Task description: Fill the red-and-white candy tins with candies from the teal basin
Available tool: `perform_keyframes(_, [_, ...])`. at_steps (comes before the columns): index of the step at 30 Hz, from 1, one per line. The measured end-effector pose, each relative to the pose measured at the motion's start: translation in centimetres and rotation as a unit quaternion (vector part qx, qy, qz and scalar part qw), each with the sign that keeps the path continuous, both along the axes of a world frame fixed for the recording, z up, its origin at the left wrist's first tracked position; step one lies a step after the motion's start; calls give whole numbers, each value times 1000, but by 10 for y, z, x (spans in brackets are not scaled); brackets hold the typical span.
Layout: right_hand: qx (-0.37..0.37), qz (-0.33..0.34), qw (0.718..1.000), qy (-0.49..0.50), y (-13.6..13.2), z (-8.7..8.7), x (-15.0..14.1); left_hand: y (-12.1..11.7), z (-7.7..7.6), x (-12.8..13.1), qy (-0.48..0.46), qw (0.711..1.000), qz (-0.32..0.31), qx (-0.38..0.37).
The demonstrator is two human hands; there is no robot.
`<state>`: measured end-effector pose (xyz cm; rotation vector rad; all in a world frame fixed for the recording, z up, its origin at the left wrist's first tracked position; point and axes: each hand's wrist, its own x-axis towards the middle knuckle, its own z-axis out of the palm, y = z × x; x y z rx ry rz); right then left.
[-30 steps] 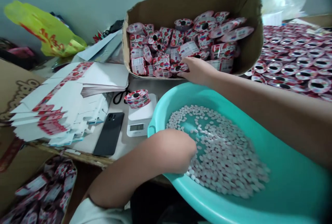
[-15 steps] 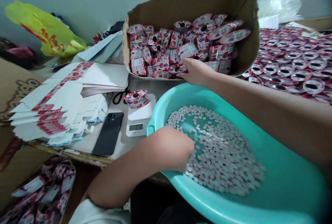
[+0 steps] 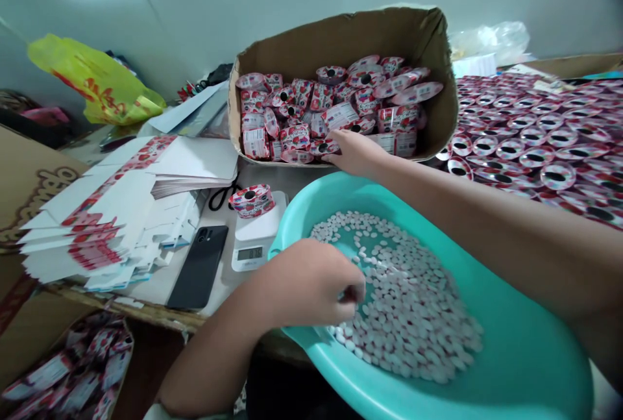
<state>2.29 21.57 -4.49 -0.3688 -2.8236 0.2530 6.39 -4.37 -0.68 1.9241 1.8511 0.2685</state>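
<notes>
My left hand is curled closed over the near left rim of a turquoise basin; what lies inside its fingers, if anything, is hidden. Many small white oval candies are heaped in the basin. Across it, my right hand reaches to the front edge of a cardboard box. Its fingers are closed on a red-and-pink strawberry-printed packet at the front of that box. Many similar packets fill the box.
A digital scale carries one printed packet. Left of it are a phone and stacked flat cartons. Rows of open-topped packets stand at right. A packet-filled box sits low at left.
The view has tilted up slightly, so things sit lower in the picture. My left hand has turned and lifted a little, its curled fingers now showing. The right hand stays at the box.
</notes>
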Motion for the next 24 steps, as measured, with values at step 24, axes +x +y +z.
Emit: perform_keyframes(24, [10,-4,1000,-1,2,-2,-2,-46,4,-114,160,800,538,212])
